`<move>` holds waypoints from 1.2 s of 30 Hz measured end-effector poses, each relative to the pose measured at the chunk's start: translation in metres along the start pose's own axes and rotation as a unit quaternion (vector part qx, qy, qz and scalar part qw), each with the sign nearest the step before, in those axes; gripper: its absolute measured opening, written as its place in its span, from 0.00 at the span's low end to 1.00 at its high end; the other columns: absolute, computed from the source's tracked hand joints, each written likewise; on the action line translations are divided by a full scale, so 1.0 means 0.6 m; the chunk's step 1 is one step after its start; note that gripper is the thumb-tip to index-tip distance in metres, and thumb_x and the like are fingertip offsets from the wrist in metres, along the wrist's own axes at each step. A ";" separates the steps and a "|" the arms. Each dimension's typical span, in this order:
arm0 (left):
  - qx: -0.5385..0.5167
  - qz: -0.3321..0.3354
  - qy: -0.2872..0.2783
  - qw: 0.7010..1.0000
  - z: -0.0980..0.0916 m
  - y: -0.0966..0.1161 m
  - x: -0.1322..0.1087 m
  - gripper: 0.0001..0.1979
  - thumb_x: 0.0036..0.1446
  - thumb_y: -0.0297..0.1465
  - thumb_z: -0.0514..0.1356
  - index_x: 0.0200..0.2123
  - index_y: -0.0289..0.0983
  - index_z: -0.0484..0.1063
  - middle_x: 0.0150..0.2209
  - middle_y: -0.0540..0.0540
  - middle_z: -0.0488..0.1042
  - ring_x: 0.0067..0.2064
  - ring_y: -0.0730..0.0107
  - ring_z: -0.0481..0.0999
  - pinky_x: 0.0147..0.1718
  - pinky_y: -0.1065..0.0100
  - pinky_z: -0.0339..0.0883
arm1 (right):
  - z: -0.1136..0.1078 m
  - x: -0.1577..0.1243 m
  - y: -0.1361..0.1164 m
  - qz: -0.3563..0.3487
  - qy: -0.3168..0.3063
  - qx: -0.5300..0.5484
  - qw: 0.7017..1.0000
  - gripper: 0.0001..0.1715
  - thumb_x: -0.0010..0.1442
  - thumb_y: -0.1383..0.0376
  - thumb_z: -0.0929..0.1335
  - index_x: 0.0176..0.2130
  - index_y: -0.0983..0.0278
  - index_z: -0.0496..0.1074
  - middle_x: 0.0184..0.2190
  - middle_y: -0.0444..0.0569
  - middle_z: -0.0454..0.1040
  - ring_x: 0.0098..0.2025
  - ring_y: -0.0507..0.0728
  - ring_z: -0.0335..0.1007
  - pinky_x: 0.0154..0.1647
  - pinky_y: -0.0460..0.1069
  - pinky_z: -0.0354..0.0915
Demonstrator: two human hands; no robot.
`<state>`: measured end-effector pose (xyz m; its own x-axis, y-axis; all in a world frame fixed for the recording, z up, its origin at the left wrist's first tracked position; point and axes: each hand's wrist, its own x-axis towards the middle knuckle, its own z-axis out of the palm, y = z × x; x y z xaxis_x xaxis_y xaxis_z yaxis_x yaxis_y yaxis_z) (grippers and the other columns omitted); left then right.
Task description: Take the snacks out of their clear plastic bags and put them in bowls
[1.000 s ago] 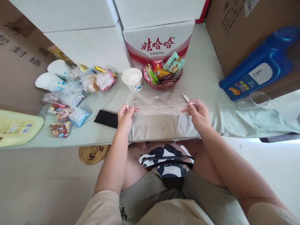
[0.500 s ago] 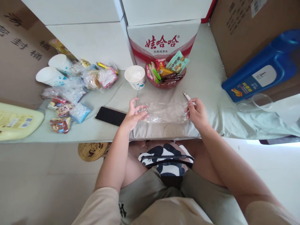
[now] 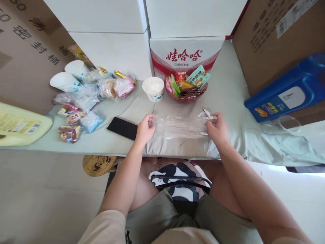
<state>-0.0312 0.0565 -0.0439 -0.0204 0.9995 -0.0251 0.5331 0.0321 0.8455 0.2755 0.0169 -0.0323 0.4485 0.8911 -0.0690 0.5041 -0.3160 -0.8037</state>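
A clear, crinkled plastic bag (image 3: 179, 127) is stretched sideways between my two hands, low over the cloth-covered table. My left hand (image 3: 145, 129) has its fingers curled and pinched at the bag's left end. At the right end, my right hand (image 3: 217, 129) closes thumb and fingers on the plastic. A slim white thing with a metal tip (image 3: 207, 113) pokes out beside the right fingers; whether it is held or lies on the table I cannot tell. Left of my left hand lies a black phone (image 3: 122, 128), partly behind the wrist.
Beyond the bag stand a white paper cup (image 3: 153, 88) and a dark red bowl (image 3: 186, 97) of packaged snacks. Wrapped snacks (image 3: 69, 133) and two more paper cups (image 3: 66, 82) crowd the left. A blue bottle (image 3: 286, 95) and clear plastic cup (image 3: 289, 124) are at right.
My left hand's spread fingers have curled in at the bag's left end, and the bag is drawn out flatter. The view has shifted slightly, so the tabletop sits lower.
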 end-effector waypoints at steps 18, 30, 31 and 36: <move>0.074 0.125 0.055 0.988 0.040 0.010 0.019 0.22 0.43 0.25 0.70 0.45 0.41 0.76 0.46 0.39 0.75 0.51 0.49 0.70 0.51 0.55 0.63 | -0.008 -0.051 0.003 -0.134 -0.056 -0.306 0.941 0.44 0.55 0.65 0.65 0.69 0.58 0.58 0.65 0.65 0.58 0.60 0.76 0.64 0.56 0.70 0.63; -0.197 0.130 -0.242 0.941 0.074 0.065 0.006 0.18 0.47 0.20 0.62 0.42 0.40 0.72 0.30 0.53 0.70 0.33 0.74 0.73 0.39 0.70 0.68 | -0.013 -0.063 -0.026 -0.266 -0.212 -0.062 0.938 0.37 0.53 0.53 0.73 0.59 0.59 0.67 0.58 0.58 0.72 0.60 0.69 0.70 0.60 0.65 0.66; -0.230 0.123 -0.256 0.931 0.074 0.071 0.007 0.19 0.46 0.20 0.63 0.42 0.40 0.72 0.31 0.54 0.70 0.33 0.74 0.74 0.39 0.69 0.68 | -0.003 -0.055 -0.031 -0.240 -0.258 -0.058 0.934 0.32 0.52 0.54 0.74 0.54 0.59 0.70 0.51 0.56 0.77 0.53 0.67 0.74 0.55 0.63 0.70; -0.424 0.073 -0.232 0.872 0.053 0.084 0.030 0.31 0.41 0.28 0.73 0.49 0.44 0.68 0.47 0.48 0.76 0.45 0.66 0.80 0.44 0.65 0.72 | 0.017 -0.046 -0.044 -0.102 -0.394 0.070 0.911 0.10 0.58 0.56 0.69 0.32 0.60 0.71 0.24 0.43 0.75 0.25 0.54 0.72 0.29 0.50 0.68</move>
<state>0.0223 0.0761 -0.0190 0.4447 0.8930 0.0693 -0.3199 0.0861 0.9435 0.2420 0.0042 -0.0153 -0.3414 0.9009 -0.2681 0.3936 -0.1220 -0.9112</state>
